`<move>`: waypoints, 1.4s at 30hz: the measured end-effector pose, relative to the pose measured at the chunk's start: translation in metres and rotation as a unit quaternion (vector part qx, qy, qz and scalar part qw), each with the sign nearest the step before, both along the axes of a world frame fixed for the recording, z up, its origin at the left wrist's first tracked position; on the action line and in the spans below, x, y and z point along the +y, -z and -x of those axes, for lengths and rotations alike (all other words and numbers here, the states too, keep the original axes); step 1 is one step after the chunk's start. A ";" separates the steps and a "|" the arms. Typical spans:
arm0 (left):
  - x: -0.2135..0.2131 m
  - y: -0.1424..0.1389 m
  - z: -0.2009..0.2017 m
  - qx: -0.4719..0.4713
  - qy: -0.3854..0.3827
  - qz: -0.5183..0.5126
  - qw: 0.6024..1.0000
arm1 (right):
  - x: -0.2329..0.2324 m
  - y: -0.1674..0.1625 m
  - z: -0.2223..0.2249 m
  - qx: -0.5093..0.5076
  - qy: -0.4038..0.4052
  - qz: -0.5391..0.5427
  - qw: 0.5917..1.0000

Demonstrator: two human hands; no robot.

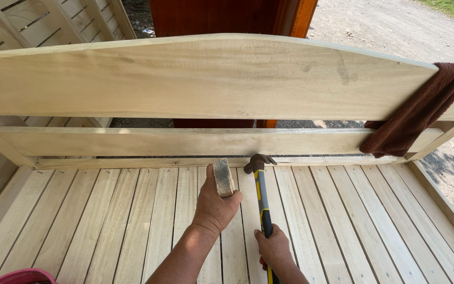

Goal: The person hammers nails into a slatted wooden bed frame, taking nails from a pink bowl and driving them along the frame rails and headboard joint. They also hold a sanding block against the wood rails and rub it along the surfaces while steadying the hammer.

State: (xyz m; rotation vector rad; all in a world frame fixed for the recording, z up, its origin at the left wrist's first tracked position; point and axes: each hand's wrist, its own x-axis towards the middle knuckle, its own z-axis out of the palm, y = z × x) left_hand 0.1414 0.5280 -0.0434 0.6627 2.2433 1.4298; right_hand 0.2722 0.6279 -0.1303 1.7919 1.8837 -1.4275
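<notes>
Seen from above: 2 bare hands over a slatted surface [106,221] of pale, unpainted wood.

Left hand [215,206] raised a little above the slats, grip closed around a small rectangular block [223,177], pale and rough on its face, perhaps a sanding block. Block held upright between thumb and fingers, its far end close to the low rail at the far edge of the slats.

Right hand [274,247] nearer to the camera, just right of the left one, grip closed around the handle of a hammer [261,197]. Handle black and yellow, pointing away toward the far side. Dark metal claw head resting at the far end of the slats, touching or nearly touching the low rail, just right of the block. Cannot tell if the head presses on a nail.

Beyond the slats, a tall backrest [195,79] of the same pale wood: 1 wide board with a curved top, 1 narrower rail [158,142] below it, with a gap between. Dark brown cloth [421,110] hanging over the right end of the backrest. Small part of a pink container [22,276] at the near left corner. Reddish-brown wooden panel [211,16] behind the backrest, and gravel ground [395,31] at the far right.
</notes>
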 end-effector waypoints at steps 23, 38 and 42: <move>-0.002 0.001 0.000 -0.007 0.011 -0.026 1.000 | 0.016 0.020 -0.025 -0.003 -0.102 -0.187 0.977; -0.001 0.014 0.004 0.029 0.009 -0.035 0.999 | 0.028 0.018 -0.016 -0.002 -0.093 -0.129 0.987; 0.000 0.013 0.004 0.037 0.011 -0.018 0.999 | 0.037 0.011 -0.015 -0.051 -0.085 -0.062 0.993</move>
